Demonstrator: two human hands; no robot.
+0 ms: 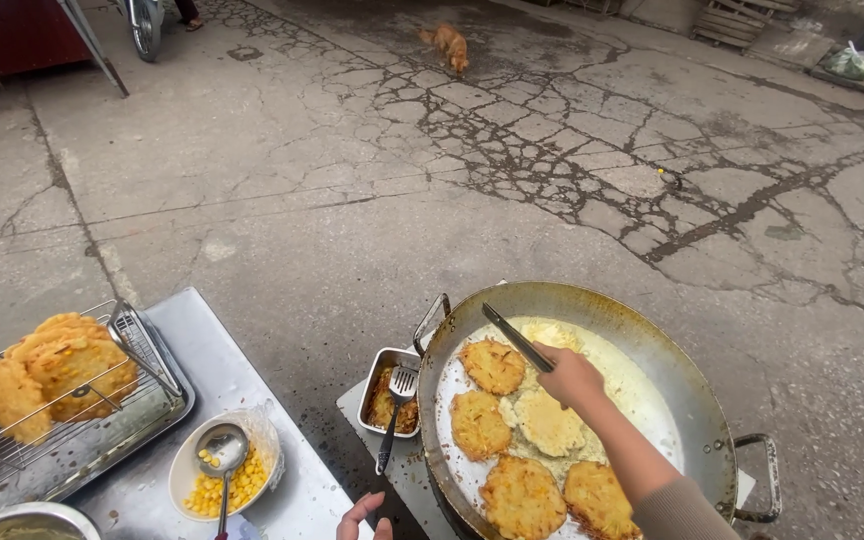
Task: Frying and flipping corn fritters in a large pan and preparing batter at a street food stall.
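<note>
My right hand reaches over a wide metal frying pan and grips a pair of metal tongs that point up and to the left. Several golden fritters fry in bubbling oil below the hand. The palest fritter lies just under my wrist. My left hand shows only its fingertips at the bottom edge, apart and holding nothing, near the dark handle of a slotted spatula.
The spatula rests in a small metal tray left of the pan. A wire rack with fried fritters stands on a steel table, beside a bowl of corn kernels with a ladle. A dog walks on cracked pavement.
</note>
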